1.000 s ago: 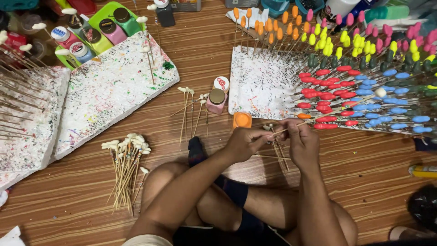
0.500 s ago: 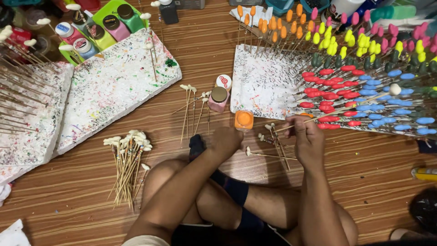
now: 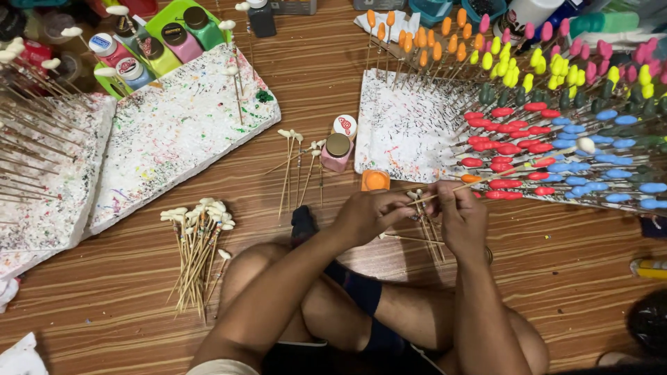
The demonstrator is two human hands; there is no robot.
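Gripping one thin stick (image 3: 445, 192) between both hands, left hand (image 3: 370, 215) and right hand (image 3: 462, 219) pinched on it just above the wooden floor (image 3: 556, 264), orange paint cap (image 3: 376, 180) just beyond the left hand, loose sticks (image 3: 425, 226) beneath them, white-tipped stick bundle (image 3: 196, 243) well off left.

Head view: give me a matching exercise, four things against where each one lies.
Things:
1. orange paint pot
2. bundle of white-tipped sticks
3. green tray of paint bottles
4. pink paint bottle

Places:
A. top left, behind the paint-splattered foam board
B. on the floor just ahead of the left hand
C. on the floor left of the knee
D. beside the left edge of the right foam board

Pairs: 1-B, 2-C, 3-A, 4-D
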